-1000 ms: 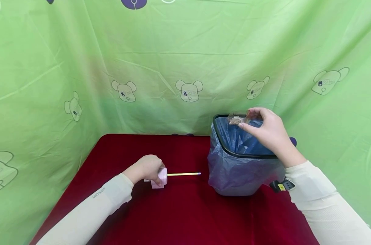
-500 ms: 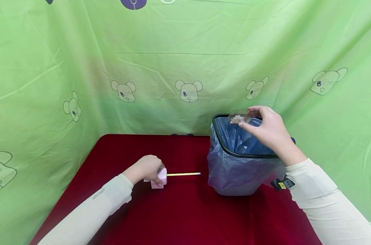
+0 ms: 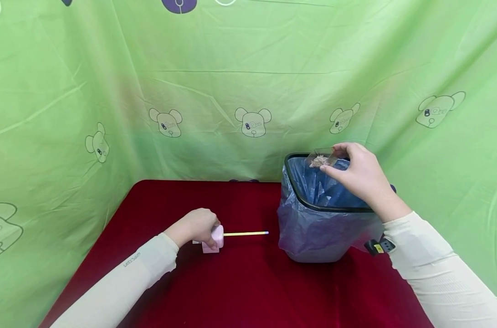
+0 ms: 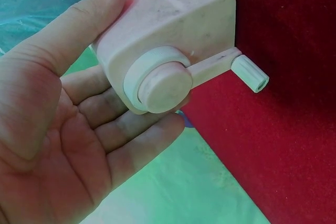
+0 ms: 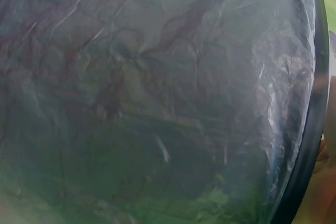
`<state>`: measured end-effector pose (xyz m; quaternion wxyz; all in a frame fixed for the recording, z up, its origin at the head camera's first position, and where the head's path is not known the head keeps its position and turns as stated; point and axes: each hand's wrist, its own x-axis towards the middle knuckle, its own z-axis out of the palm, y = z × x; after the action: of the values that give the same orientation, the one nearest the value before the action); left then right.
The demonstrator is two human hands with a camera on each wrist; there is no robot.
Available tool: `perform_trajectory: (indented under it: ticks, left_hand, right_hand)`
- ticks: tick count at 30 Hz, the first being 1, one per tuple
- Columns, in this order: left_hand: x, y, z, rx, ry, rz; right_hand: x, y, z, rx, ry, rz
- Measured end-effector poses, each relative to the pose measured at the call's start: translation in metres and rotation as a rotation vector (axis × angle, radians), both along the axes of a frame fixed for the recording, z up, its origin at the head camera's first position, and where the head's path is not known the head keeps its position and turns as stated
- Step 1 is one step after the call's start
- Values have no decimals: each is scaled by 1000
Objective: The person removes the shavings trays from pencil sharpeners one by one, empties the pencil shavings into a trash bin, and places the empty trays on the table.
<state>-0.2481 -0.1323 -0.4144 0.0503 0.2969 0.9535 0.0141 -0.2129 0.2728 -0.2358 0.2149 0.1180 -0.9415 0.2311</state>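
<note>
A: What lies around the hands?

B: Under the left hand (image 3: 197, 226) spreads a deep red tablecloth (image 3: 240, 287). Beyond both grips hangs a green curtain (image 3: 252, 59) printed with bear heads (image 3: 253, 123).

A: And what is held?

B: The left grips a pale pink sharpener (image 4: 168, 19) between thumb and fingers; a yellow pencil (image 3: 246, 233) juts from it, toward the right hand's side. The right hand (image 3: 361, 175) pinches a clear tray (image 3: 330, 155) bearing shavings (image 3: 319, 161), above a bin (image 3: 320, 258).

A: Any difference from a second ago?

B: Little. The tray has drawn slightly toward the right palm, and its heap sits closer to the thumb. Left hand, sharpener and pencil have kept their places.

A: How do the materials look?

B: The sharpener is smooth and smudged, with rounded corners. Its crank (image 4: 212, 66) runs from a round hub (image 4: 167, 87), away from the left palm, to a ribbed knob (image 4: 251, 73). The shavings are a loose beige pile. Below the right grip, a thin, crinkled, translucent blue bag (image 3: 326, 230) lines the bin and hangs outside its black rim (image 3: 314, 206). The tablecloth looks velvety, the curtain creased and faintly shiny.
</note>
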Motion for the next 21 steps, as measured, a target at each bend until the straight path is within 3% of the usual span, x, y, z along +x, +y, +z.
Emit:
perform_trajectory:
  ticks: [21]
  left_hand:
    - [0,-2,0,12,4,-5]
  right_hand:
    - [-3,2,3,106,10,32]
